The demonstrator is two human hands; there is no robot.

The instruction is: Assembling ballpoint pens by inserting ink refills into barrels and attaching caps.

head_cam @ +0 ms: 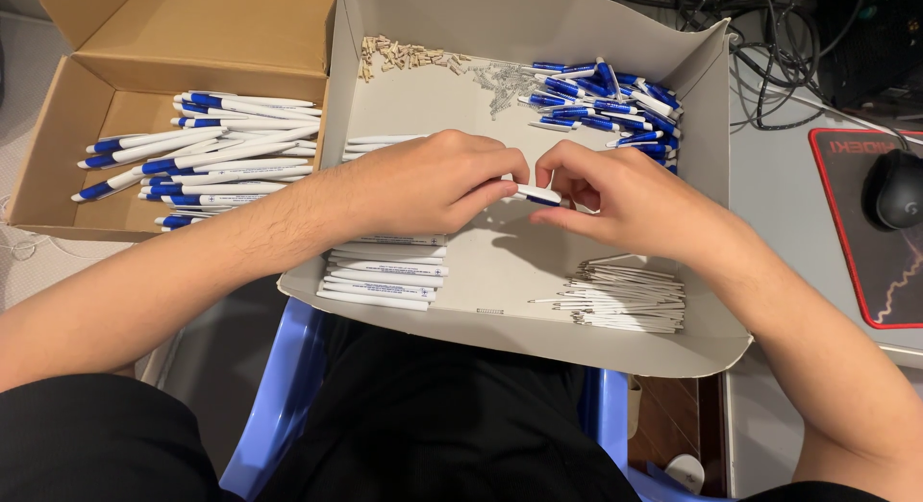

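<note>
A: What do the 2 hands hold?

B: The left hand (437, 180) curls tight, its fingers pinching 1 end of a white pen (535, 194). The right hand (625, 199) pinches the other end, the blue one, fingers pressed together.

A: Where is the pen?

B: Between both hands, just above the middle of the grey tray (500, 262). White barrels (385, 271) lie at the tray's left, thin refills (625, 298) at its right.

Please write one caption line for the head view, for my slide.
Two hands, left and right, join a pen over a tray of parts.
</note>
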